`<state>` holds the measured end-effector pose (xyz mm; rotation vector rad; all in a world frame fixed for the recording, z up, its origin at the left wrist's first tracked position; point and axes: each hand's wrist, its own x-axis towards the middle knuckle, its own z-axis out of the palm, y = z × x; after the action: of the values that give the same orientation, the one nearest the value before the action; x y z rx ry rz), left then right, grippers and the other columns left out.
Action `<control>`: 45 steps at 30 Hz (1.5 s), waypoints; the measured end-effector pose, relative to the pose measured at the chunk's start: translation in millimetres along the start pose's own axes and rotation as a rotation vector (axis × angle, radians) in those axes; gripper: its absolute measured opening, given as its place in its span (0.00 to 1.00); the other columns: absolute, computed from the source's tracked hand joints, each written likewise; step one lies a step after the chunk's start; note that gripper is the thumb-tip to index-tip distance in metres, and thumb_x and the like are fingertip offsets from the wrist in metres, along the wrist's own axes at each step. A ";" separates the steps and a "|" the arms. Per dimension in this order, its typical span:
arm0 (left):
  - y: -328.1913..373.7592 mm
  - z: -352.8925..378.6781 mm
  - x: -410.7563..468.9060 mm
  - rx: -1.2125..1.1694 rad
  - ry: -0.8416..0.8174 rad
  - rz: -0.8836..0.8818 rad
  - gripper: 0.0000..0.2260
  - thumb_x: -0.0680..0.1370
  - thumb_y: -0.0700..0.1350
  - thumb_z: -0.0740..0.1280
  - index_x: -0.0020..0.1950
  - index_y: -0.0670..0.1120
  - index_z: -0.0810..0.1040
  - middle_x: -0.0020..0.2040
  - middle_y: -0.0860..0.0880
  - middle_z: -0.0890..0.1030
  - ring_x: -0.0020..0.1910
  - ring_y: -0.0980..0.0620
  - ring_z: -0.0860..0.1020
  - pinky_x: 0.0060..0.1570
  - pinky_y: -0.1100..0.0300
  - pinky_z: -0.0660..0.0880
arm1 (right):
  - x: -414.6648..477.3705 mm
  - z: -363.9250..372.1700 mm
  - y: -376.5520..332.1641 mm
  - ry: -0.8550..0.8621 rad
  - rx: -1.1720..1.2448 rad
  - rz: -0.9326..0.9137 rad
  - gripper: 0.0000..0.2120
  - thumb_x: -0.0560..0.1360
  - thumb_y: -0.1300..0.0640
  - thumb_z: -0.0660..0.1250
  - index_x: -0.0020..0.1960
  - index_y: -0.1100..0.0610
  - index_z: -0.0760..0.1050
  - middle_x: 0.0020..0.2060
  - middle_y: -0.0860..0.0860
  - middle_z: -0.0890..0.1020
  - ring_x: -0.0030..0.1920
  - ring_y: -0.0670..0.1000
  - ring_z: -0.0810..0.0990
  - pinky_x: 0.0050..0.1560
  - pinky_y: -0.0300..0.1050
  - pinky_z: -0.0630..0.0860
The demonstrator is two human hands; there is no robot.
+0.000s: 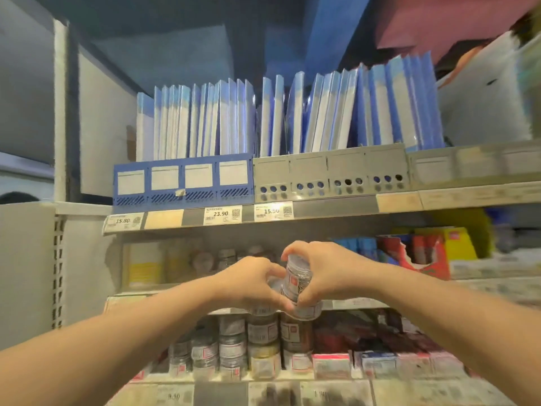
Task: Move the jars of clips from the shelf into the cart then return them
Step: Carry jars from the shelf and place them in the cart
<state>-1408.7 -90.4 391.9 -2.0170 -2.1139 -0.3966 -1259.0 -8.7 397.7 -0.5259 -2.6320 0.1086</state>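
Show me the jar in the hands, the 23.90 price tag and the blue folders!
jar (295, 276): head view, its clear side by the label.
23.90 price tag (222, 214): head view, the printed number.
blue folders (205, 121): head view, a spine in the left batch.

Two arms in view, bare from frame edge to wrist. L hand (252, 284) + R hand (320, 273) bare too. Nails prob short; pic too blurry to be sure.

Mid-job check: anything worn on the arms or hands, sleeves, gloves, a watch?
Nothing worn shows. The left hand and right hand are ungloved, no rings visible; both forearms are bare to the frame edge, without sleeves, watch or bands.
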 end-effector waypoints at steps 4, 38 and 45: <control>49.0 12.9 -34.9 -0.046 -0.036 0.100 0.22 0.67 0.60 0.72 0.60 0.58 0.77 0.51 0.54 0.79 0.51 0.56 0.74 0.51 0.59 0.71 | -66.7 -8.9 -12.8 -0.012 -0.068 0.070 0.36 0.62 0.48 0.76 0.66 0.45 0.64 0.53 0.48 0.75 0.50 0.48 0.76 0.50 0.48 0.78; 748.4 249.5 -335.2 -0.386 -0.592 1.186 0.10 0.68 0.59 0.73 0.34 0.59 0.73 0.33 0.52 0.73 0.39 0.46 0.75 0.36 0.57 0.65 | -893.5 -80.7 -68.4 -0.004 -0.101 1.364 0.36 0.63 0.50 0.75 0.67 0.48 0.64 0.50 0.52 0.73 0.49 0.54 0.74 0.50 0.50 0.75; 815.3 369.1 -391.8 -0.307 -0.868 1.277 0.17 0.68 0.54 0.74 0.31 0.54 0.65 0.31 0.52 0.72 0.31 0.54 0.70 0.29 0.63 0.63 | -1001.1 16.9 -53.1 0.014 0.101 1.607 0.37 0.66 0.48 0.74 0.70 0.50 0.62 0.52 0.51 0.68 0.53 0.54 0.73 0.47 0.45 0.71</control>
<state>-557.6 -311.9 -33.6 -3.5365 -0.4877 0.4743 -458.7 -439.8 -25.1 -2.3335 -1.5032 0.6689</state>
